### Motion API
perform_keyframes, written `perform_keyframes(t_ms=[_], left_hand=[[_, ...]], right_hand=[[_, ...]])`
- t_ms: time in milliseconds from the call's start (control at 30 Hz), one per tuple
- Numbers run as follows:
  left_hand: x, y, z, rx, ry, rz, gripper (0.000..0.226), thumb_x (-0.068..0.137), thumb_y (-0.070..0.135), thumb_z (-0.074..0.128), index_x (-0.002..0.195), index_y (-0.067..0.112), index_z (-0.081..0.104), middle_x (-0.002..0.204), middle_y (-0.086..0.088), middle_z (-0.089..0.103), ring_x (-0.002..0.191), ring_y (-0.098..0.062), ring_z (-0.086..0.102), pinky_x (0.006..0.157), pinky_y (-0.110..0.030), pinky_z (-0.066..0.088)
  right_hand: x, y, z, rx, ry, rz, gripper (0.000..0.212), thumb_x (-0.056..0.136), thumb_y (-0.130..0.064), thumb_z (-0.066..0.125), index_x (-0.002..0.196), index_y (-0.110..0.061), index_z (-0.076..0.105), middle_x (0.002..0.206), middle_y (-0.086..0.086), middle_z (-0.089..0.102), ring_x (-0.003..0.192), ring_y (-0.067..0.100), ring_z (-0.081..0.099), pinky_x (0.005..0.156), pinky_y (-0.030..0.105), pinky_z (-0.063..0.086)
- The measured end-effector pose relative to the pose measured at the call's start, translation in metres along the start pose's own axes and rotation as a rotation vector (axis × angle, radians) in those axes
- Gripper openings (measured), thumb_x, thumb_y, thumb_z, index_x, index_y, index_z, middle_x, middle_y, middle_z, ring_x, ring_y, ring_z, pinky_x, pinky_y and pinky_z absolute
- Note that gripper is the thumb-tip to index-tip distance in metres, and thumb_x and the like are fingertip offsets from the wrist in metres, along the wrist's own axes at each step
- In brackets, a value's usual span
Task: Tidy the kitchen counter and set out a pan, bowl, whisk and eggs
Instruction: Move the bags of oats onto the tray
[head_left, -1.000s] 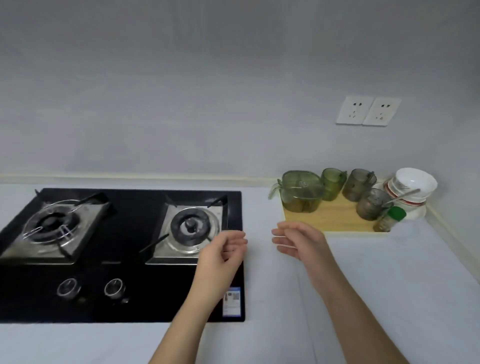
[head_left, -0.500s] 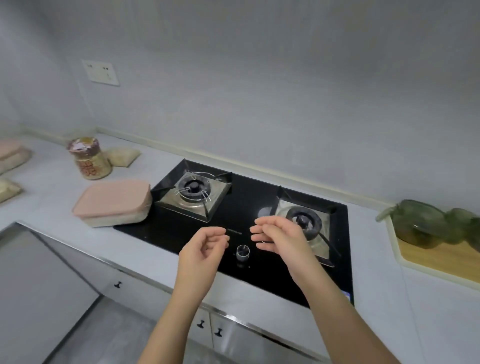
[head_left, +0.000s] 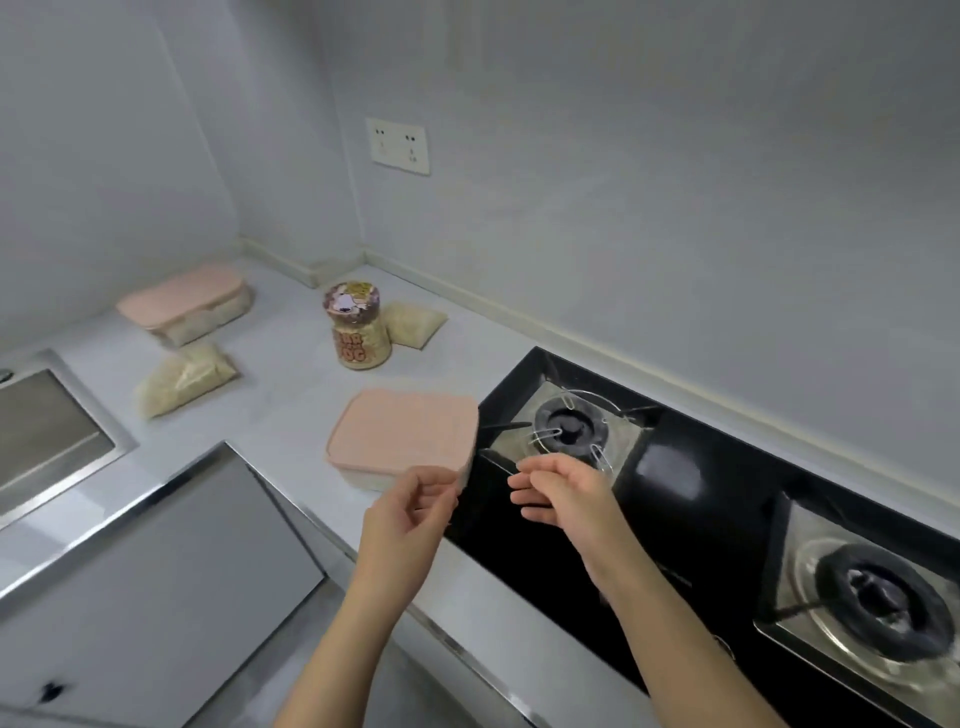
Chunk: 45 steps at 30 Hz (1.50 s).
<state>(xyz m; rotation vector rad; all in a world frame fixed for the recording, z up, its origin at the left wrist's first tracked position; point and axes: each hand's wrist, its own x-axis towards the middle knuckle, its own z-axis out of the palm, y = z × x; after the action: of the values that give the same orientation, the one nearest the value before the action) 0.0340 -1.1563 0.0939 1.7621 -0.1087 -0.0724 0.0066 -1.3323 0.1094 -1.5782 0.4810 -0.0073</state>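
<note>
I see my left hand (head_left: 410, 512) and right hand (head_left: 563, 493) loosely curled, holding nothing, hovering beside the pink-lidded container (head_left: 402, 436).

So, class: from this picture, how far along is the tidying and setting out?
Done: nothing visibly. In hand: left hand and right hand hover empty by the near pink-lidded box. Left: that box, the far box, jar and two bags clutter the counter; no pan, bowl, whisk or eggs in view.

Head camera looks down-left, close over the counter (head_left: 291, 415).
</note>
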Motion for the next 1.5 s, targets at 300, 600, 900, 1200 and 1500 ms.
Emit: perform_keyframes(t_ms=[300,600,900,1200,1500], left_hand=[[0.085,-0.037,-0.091,0.013,0.123,-0.066,0.018,0.09,0.006,0.06,0.092,0.022,0.067,0.09,0.005,0.072,0.085,0.001,0.064,0.068,-0.008,0.046],[0.19,-0.053,-0.169,0.083,-0.048,-0.022,0.023,0.09,0.005,0.058,0.09,0.026,0.064,0.088,0.009,0.071,0.086,0.001,0.065,0.069,-0.009,0.048],[0.262,-0.086,-0.2,0.075,-0.057,-0.13,0.02,0.09,0.005,0.058,0.089,0.024,0.065,0.086,0.009,0.071,0.088,-0.004,0.065,0.071,-0.013,0.045],[0.312,-0.123,-0.284,0.08,0.165,-0.212,0.019,0.09,0.005,0.057,0.094,0.021,0.067,0.088,0.007,0.072,0.091,-0.011,0.066,0.081,-0.028,0.049],[0.389,-0.134,-0.302,0.041,-0.008,-0.208,0.016,0.089,0.009,0.062,0.087,0.024,0.066,0.088,0.008,0.07,0.089,-0.008,0.065,0.073,-0.019,0.046]], right_hand=[[0.091,-0.019,0.102,-0.226,-0.043,-0.035,0.023,0.089,-0.009,0.052,0.091,-0.024,0.069,0.099,-0.007,0.07,0.096,0.008,0.062,0.079,0.021,0.046],[0.129,-0.031,0.181,-0.217,0.134,0.013,0.025,0.088,-0.01,0.053,0.084,-0.026,0.072,0.097,-0.013,0.063,0.098,0.015,0.063,0.09,0.035,0.05],[0.186,-0.041,0.253,-0.222,0.041,0.033,0.022,0.089,-0.006,0.052,0.092,-0.02,0.069,0.097,-0.003,0.07,0.092,0.012,0.063,0.085,0.027,0.047],[0.277,-0.057,0.314,-0.302,0.133,-0.039,0.018,0.083,-0.008,0.062,0.098,-0.019,0.06,0.098,-0.005,0.062,0.091,0.016,0.06,0.069,0.017,0.042],[0.353,-0.082,0.332,-0.455,0.338,-0.065,0.109,0.063,-0.03,0.087,0.149,-0.03,0.019,0.142,0.003,0.028,0.129,0.019,0.039,0.108,0.039,0.038]])
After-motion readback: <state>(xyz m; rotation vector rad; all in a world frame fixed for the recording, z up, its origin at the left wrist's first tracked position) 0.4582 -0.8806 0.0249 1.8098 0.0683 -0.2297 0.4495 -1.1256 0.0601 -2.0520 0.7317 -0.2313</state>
